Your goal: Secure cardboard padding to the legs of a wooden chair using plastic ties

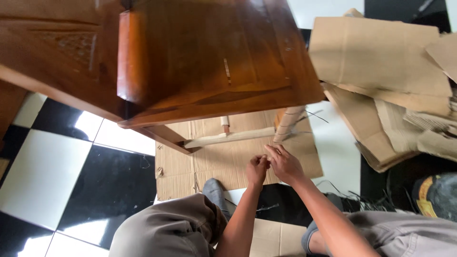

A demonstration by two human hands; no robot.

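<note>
Left hand [257, 169] and right hand [284, 164] pinched together, touching, on something too small to identify, near wooden chair [209, 62] leg [288, 123], over cardboard sheet [223, 162]. Judged: fine fingertip step; next needs steady control.

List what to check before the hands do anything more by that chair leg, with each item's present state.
1. Both hands in view: ok. The left hand and right hand meet over the cardboard sheet.
2. What the fingertips pinch: cannot tell, too small to make out.
3. Chair steady: cannot tell; it fills the top of the view, its wrapped leg coming down to the cardboard.
4. Rail between the legs: ok, in view and bare.
5. Floor under the work covered: ok, cardboard lies over the tiles.
6. Room at the right: not ok, a cardboard pile crowds that side.
</note>
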